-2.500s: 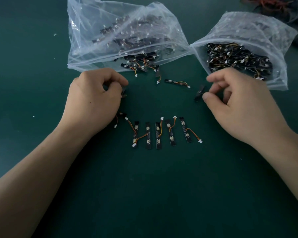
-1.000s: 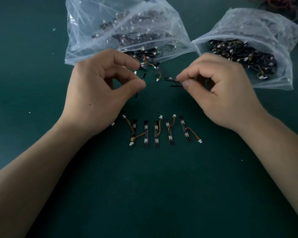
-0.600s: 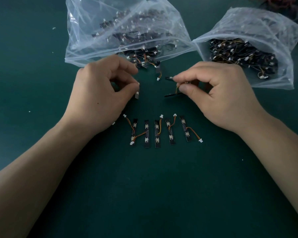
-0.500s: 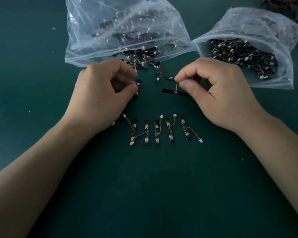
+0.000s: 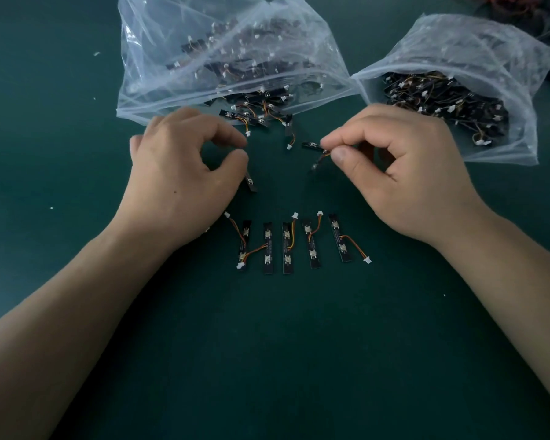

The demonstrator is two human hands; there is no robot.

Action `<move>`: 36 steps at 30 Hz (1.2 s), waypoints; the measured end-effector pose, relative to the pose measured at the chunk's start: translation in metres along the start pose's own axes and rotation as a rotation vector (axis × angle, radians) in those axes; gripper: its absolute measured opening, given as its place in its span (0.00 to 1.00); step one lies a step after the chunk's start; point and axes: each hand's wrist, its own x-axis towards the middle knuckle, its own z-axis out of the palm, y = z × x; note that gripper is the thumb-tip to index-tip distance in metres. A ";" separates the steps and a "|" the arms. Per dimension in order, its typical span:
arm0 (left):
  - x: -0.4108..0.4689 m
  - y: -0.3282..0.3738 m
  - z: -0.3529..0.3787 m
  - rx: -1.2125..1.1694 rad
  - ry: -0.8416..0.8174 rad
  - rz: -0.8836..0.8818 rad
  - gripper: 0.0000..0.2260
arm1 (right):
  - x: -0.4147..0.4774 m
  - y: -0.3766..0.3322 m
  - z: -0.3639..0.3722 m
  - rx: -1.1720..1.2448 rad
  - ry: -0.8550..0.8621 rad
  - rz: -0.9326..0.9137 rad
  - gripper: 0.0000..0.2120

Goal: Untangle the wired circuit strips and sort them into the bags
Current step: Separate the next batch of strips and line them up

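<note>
Two clear plastic bags hold black circuit strips with orange wires: the left bag (image 5: 204, 36) at the back centre and the right bag (image 5: 477, 49) beside it. Several strips (image 5: 251, 117) spill from the left bag's mouth. A row of several separated strips (image 5: 286, 246) lies between my wrists. My left hand (image 5: 178, 176) is curled, and a strip (image 5: 251, 184) pokes out under its thumb; the grip itself is hidden. My right hand (image 5: 404, 173) pinches the wire of a dangling strip (image 5: 316, 163) between thumb and forefinger.
All of this sits on a dark green mat (image 5: 267, 360). Two loose strips lie between the hands, one (image 5: 289, 131) upright and one (image 5: 310, 144) behind my right forefinger. A tangle of red and black wires (image 5: 521, 7) sits at the back right.
Both hands rose toward the left bag, then drew back a little. The right hand's strip swung from lying level to hanging down. The left hand's strip dropped lower under the thumb.
</note>
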 end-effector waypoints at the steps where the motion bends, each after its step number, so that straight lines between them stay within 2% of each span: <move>1: 0.000 0.001 0.000 0.023 -0.018 -0.009 0.03 | 0.000 0.001 0.000 -0.001 0.006 0.000 0.06; 6: -0.002 0.004 -0.005 -0.010 -0.055 -0.032 0.03 | 0.001 0.004 -0.001 -0.002 0.022 0.025 0.06; 15: 0.001 -0.008 -0.010 -0.063 -0.194 0.007 0.08 | -0.002 0.002 -0.002 -0.003 0.015 0.041 0.06; 17: 0.001 -0.011 -0.009 -0.085 -0.185 0.009 0.08 | -0.002 0.002 -0.002 -0.006 0.010 0.044 0.05; 20: 0.000 -0.011 -0.006 -0.139 -0.076 0.015 0.06 | -0.002 0.001 -0.002 -0.007 0.005 0.044 0.05; 23: 0.003 -0.015 -0.013 -0.119 0.005 0.040 0.09 | -0.002 0.002 -0.002 -0.008 -0.002 0.048 0.05; 29: 0.000 -0.012 -0.019 -0.054 -0.188 0.174 0.06 | -0.002 0.001 -0.001 -0.004 -0.006 0.052 0.05; 32: 0.000 -0.013 -0.016 -0.023 -0.186 0.221 0.02 | -0.002 0.001 -0.001 -0.003 -0.007 0.055 0.05; 36: 0.001 -0.019 -0.012 -0.025 -0.130 0.120 0.03 | -0.002 0.001 -0.002 0.003 -0.012 0.059 0.05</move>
